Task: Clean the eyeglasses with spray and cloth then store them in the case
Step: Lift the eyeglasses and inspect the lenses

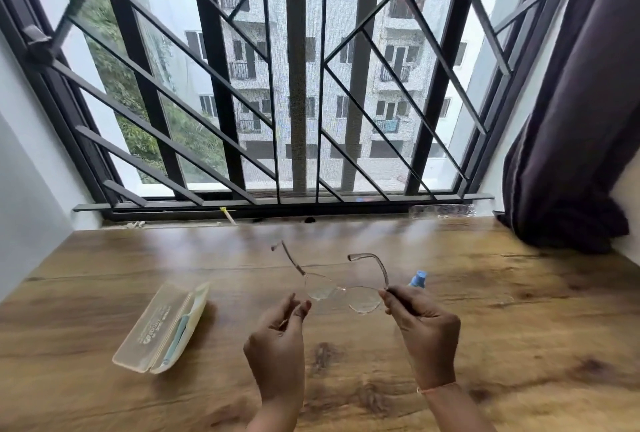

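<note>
Clear-framed eyeglasses (341, 287) hang above the wooden table (502, 310) with both temples unfolded and pointing away from me. My right hand (420, 324) pinches the frame at its right hinge. My left hand (277, 338) is just below the left lens, fingers curled and apart, not touching the frame. A pale translucent case (162, 326) lies open on the table to the left, with a light blue cloth (176, 338) tucked inside. Only the blue cap of the spray bottle (417, 278) shows behind my right hand.
A barred window (298, 85) with its sill runs along the table's far edge. A dark purple curtain (571, 119) hangs at the right and bunches on the table's back right corner. A white wall closes the left side.
</note>
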The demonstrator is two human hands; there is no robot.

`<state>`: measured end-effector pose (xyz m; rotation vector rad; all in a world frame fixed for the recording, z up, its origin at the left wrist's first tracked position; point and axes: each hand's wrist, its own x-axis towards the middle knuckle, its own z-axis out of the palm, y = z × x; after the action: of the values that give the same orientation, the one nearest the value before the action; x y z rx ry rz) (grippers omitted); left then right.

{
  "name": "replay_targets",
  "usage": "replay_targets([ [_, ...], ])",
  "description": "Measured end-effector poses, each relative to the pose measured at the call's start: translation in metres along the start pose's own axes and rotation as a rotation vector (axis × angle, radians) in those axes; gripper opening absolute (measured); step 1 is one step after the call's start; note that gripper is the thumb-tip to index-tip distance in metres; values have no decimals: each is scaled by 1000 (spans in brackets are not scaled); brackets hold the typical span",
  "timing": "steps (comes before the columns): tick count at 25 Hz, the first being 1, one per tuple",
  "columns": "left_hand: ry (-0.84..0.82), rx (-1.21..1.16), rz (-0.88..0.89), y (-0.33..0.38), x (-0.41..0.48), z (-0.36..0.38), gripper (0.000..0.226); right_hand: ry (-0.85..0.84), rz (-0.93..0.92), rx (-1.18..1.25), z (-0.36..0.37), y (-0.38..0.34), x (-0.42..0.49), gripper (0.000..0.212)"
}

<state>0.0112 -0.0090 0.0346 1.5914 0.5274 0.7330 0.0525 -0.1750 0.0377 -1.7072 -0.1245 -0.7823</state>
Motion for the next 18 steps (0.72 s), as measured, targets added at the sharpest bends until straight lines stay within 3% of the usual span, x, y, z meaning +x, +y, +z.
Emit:
replay_targets([
  [5, -253, -137, 98, 46, -39, 27, 25, -30, -280, -194, -3, -17, -6, 5],
  [10, -232, -145, 76, 60, -41, 37, 38, -50, -475, -317, -4, -31, -13, 20],
  [15, -216, -165, 33, 54, -37, 27, 50, -140, -504, -225, -2, -33, -23, 18],
  [18, -265, -251, -77, 55, -22, 18, 44, -142, -312, -81, -3, -29, -21, 19],
])
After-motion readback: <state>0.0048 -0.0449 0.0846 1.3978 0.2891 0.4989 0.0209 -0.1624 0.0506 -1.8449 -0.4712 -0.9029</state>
